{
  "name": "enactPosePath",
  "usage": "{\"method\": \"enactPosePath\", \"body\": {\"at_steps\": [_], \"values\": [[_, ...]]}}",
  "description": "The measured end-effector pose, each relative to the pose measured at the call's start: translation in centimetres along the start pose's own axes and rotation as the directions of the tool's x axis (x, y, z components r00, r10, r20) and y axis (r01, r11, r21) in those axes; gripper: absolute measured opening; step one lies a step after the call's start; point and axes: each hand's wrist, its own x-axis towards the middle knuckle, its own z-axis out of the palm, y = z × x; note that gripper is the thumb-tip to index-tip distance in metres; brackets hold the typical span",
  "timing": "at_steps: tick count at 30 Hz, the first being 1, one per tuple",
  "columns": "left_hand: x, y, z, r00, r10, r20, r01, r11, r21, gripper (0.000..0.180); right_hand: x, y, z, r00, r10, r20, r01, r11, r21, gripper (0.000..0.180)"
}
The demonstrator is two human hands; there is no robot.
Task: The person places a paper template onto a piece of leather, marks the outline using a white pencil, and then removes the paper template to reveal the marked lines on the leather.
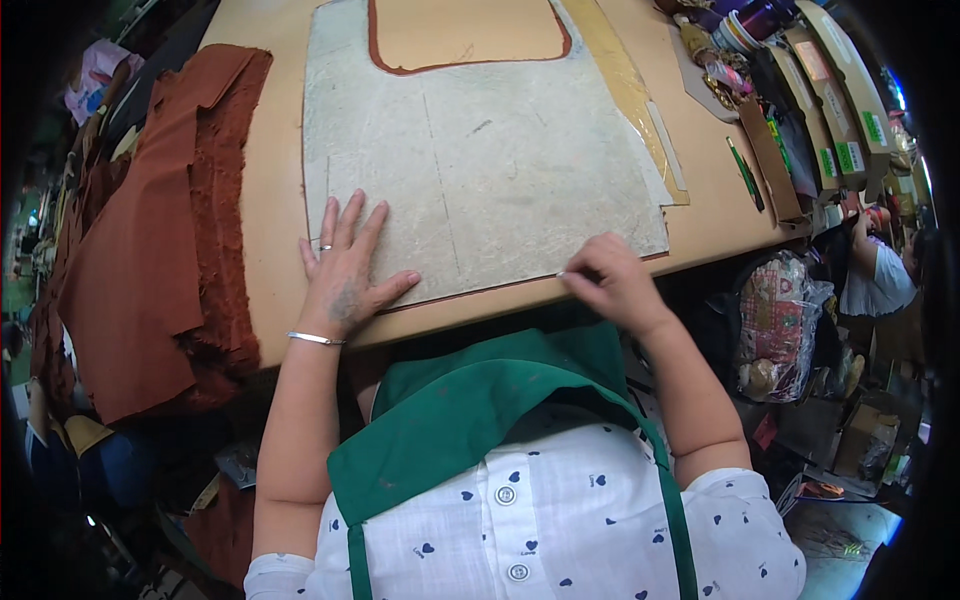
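Observation:
A large pale grey template board [500,170] with a U-shaped cutout lies on the tan table, with faint pencil lines on it. Thin reddish-brown edges show along its near side and round the cutout, from a sheet beneath it. My left hand [345,275] rests flat near the board's near left corner, its fingers spread. At the near edge, right of the middle, my right hand [612,283] is closed with the fingertips pinched together. A small pale tip shows at the pinch; I cannot make out what it belongs to.
Reddish-brown leather [150,240] hangs over the table's left side. Yellowish film [625,75] lies along the board's right side. A green pen [744,172] is at the right, near upright boxes [825,95]. A plastic-wrapped bundle [775,330] sits beyond the table's right front edge.

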Motion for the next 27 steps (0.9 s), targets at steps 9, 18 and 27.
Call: {"method": "enactPosePath", "body": {"at_steps": [9,18,27], "values": [[2.4,6.6,-2.5,0.989,0.076,0.127,-0.087,0.992,0.089,0.079,-0.8,2.4,-3.1,0.989,0.147,0.031,-0.149,0.987,0.056,0.007],[3.4,15.8,3.1,0.79,0.554,0.264,-0.586,0.809,0.055,0.058,-2.4,4.6,-4.6,0.985,0.165,-0.045,-0.164,0.986,0.029,0.006],[5.0,17.3,2.0,0.793,0.532,0.297,-0.55,0.834,-0.027,0.047,-4.4,8.1,-10.5,0.807,0.523,-0.274,-0.442,0.843,0.306,0.007]]}}
